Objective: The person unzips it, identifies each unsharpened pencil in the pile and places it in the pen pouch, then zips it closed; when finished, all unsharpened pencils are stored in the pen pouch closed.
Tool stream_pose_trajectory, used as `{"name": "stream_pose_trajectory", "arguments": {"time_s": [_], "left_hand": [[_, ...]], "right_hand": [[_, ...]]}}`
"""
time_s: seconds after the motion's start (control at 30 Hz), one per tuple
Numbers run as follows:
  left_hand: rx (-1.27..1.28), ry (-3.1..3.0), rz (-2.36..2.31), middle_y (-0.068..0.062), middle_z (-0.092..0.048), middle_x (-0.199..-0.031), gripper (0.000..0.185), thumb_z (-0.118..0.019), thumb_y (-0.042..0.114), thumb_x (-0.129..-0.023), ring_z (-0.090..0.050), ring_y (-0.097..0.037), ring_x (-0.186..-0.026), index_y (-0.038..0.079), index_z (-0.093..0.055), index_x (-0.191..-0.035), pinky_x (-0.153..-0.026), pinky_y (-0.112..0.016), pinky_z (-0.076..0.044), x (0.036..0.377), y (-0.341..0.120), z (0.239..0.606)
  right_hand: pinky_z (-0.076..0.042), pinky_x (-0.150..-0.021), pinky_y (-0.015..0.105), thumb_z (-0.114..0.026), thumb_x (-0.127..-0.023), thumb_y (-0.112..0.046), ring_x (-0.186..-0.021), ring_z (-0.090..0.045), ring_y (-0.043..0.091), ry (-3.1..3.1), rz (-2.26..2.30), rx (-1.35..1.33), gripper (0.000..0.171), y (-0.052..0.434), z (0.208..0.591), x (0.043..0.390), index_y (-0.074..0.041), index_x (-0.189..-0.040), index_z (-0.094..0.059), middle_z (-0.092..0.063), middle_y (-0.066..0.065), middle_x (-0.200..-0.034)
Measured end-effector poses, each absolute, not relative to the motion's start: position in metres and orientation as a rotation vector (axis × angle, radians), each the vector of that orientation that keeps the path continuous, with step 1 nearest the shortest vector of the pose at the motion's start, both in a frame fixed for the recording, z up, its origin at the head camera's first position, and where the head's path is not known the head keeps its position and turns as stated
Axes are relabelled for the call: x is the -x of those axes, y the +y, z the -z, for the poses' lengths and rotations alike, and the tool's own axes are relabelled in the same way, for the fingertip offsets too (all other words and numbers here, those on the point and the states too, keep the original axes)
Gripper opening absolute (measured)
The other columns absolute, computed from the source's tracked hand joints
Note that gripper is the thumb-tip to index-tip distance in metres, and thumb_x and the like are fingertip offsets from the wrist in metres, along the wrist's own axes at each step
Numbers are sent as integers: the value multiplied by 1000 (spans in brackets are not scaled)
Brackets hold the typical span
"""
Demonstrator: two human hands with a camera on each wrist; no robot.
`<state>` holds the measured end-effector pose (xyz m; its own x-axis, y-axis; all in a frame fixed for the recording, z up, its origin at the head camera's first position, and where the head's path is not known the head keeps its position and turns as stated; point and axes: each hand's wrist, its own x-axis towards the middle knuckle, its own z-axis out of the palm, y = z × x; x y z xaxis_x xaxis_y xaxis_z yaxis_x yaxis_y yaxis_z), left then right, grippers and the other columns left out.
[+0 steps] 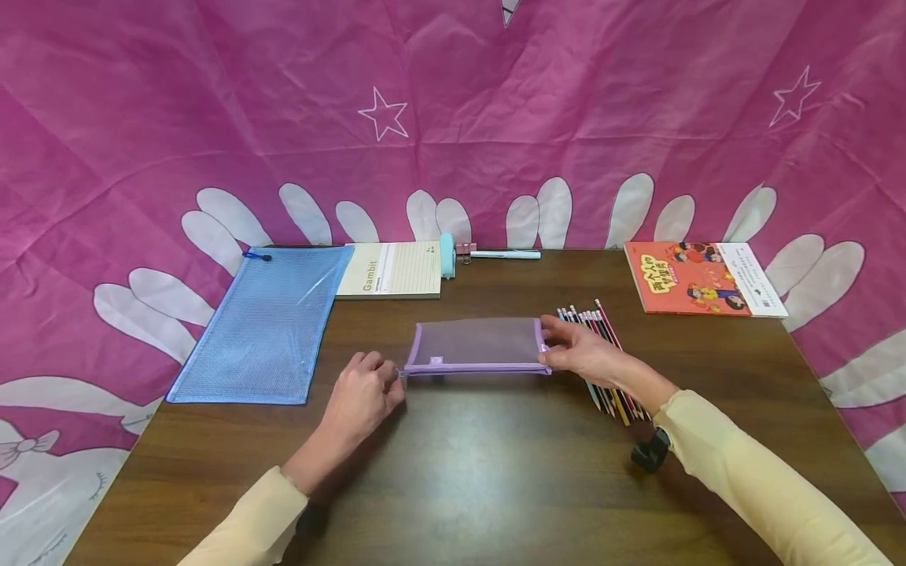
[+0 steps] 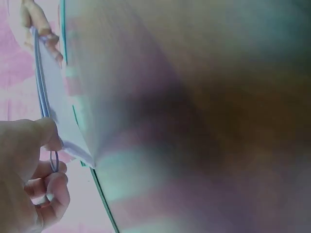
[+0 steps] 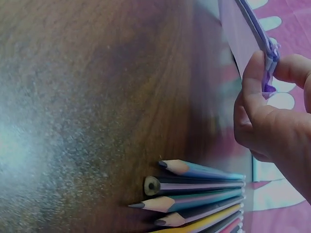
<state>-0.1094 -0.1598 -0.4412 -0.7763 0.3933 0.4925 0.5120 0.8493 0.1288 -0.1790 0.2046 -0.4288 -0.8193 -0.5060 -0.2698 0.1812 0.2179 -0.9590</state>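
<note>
Purple mesh pouch (image 1: 476, 346) lies flat at centre of the bench (image 1: 453, 464), long side across the frame. Left hand (image 1: 362, 397) pinches the zipper pull at the pouch's left end, fingers curled on it; the left wrist view shows the thumb (image 2: 46, 136) pressed on that corner. Right hand (image 1: 576, 350) pinches the pouch's right end between thumb and fingers. Coloured pencils (image 1: 602, 354) lie in a row just right of the pouch, partly under the right hand. Risks: pull slips out of the left pinch if tugged hard; zipper snags on mesh; right grip gives and the pouch slides left; right wrist brushes the pencils and rolls them toward the bench edge.
</note>
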Motion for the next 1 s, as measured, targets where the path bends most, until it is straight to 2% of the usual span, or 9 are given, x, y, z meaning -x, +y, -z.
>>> {"name": "stream_pose_trajectory", "arguments": {"time_s": [0.23, 0.4, 0.57, 0.7, 0.9, 1.0], "left_hand": [[657, -2626, 353, -8, -58, -76, 13, -80, 8, -76, -53, -26, -71, -1, -74, -82, -62, -35, -52, 103, -159, 439], [620, -2636, 343, -11, -59, -78, 17, -80, 10, -75, -54, -28, -73, -3, -74, -85, -63, -39, -55, 100, -160, 445], [592, -2637, 334, -12, -59, -78, 20, -79, 10, -76, -56, -29, -70, -4, -70, -87, -60, -41, -55, 97, -158, 450], [536, -2710, 333, -13, -61, -77, 25, -80, 12, -77, -58, -27, -68, -5, -67, -89, -59, -42, -55, 90, -155, 451], [442, -2859, 469, -6, -58, -68, 44, -84, 19, -74, -57, -23, -57, -2, -54, -99, -50, -43, -51, 80, -148, 442], [443, -2890, 481, -8, -61, -68, 56, -87, 26, -71, -58, -24, -55, -1, -53, -106, -48, -44, -50, 80, -147, 436]], "right_hand": [[-49, -83, 30, -60, -90, 7, -109, -50, 35, 1955, 1642, 310, 73, 205, 431, 179, 7, -153, -22, -36, 33, -140], [-50, -85, 33, -61, -90, 3, -113, -48, 37, 1964, 1605, 304, 71, 202, 432, 182, 4, -153, -27, -37, 30, -140], [-50, -86, 32, -60, -91, 5, -113, -46, 36, 1929, 1641, 274, 70, 197, 433, 185, 8, -152, -25, -36, 31, -139], [-50, -87, 31, -59, -92, 4, -113, -48, 35, 1927, 1639, 270, 65, 193, 433, 189, 10, -149, -30, -37, 32, -138], [-50, -88, 31, -58, -94, 4, -112, -48, 36, 1892, 1626, 268, 58, 191, 433, 200, 11, -147, -34, -38, 30, -134], [-50, -86, 31, -56, -94, 5, -110, -49, 34, 1871, 1621, 292, 56, 191, 433, 205, 12, -146, -35, -40, 30, -131]]}}
